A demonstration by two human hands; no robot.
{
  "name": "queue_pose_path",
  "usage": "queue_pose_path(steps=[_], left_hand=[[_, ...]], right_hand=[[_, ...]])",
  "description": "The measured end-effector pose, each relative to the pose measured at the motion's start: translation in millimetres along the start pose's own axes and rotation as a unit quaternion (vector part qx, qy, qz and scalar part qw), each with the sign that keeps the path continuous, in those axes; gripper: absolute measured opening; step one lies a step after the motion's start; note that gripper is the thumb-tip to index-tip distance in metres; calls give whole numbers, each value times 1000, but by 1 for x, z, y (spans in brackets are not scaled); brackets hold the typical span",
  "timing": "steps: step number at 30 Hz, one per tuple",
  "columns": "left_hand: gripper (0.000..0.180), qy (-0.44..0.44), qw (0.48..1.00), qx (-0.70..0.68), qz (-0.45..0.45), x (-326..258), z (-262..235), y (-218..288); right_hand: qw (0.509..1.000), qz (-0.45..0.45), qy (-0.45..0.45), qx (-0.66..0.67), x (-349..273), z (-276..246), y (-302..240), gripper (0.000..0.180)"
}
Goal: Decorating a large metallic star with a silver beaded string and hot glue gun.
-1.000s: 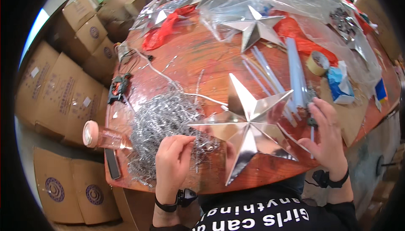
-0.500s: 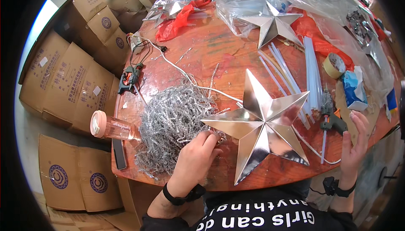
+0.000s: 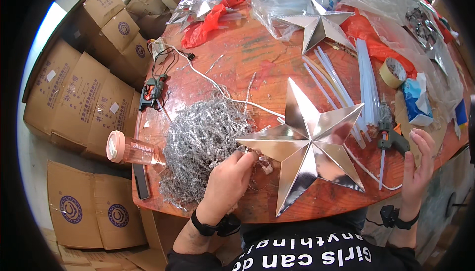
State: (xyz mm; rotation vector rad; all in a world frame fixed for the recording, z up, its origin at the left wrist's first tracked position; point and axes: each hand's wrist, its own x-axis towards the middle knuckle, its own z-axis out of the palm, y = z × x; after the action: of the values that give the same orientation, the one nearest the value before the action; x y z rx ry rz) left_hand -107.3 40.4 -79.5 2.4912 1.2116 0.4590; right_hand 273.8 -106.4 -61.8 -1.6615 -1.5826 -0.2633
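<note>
**Two silver stars, one tinsel heap, two hands at the table edge**

Two whole foil stars lie on the round wooden table (image 3: 257,58): the large silver star (image 3: 309,145) in front of us and a smaller silver star (image 3: 319,23) farther back among clear plastic wrapping. We count one heap of silver tinsel (image 3: 203,140) left of the large star, one pink-capped bottle (image 3: 131,149) lying at the table's left edge, one roll of tape (image 3: 393,72), one glue gun (image 3: 391,137) just right of the large star, and one bundle of clear glue sticks (image 3: 366,80) behind it. A white cord (image 3: 213,80) runs across the table toward the star's upper arm. Stacked cardboard boxes (image 3: 84,93) stand on the floor to the left.

Our left hand (image 3: 227,184) rests at the near edge of the tinsel, fingers curled down beside the star's left point; whether they pinch a strand we cannot tell. Our right hand (image 3: 418,169) is held upright at the table's right edge, fingers straight and loosely together, holding nothing, near the glue gun but not touching it.

Compared with half a second ago, the left hand sits in much the same spot by the tinsel, while the right hand has risen and drawn closer to the glue gun. The large star has not shifted.
</note>
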Motion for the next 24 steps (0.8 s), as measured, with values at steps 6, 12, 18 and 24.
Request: queue_pose_path(steps=[6, 12, 18, 24], left_hand=[[25, 46, 993, 75, 79, -7, -1, 14], [29, 16, 991, 105, 77, -6, 5, 17], [24, 33, 996, 9, 87, -24, -37, 29], [7, 161, 834, -488, 201, -66, -81, 56]], right_hand=[[1000, -5, -11, -22, 0, -2, 0, 25], [999, -3, -18, -30, 1, -2, -1, 24], [1000, -2, -5, -28, 2, -3, -5, 25], [998, -30, -1, -59, 12, -2, -9, 26]])
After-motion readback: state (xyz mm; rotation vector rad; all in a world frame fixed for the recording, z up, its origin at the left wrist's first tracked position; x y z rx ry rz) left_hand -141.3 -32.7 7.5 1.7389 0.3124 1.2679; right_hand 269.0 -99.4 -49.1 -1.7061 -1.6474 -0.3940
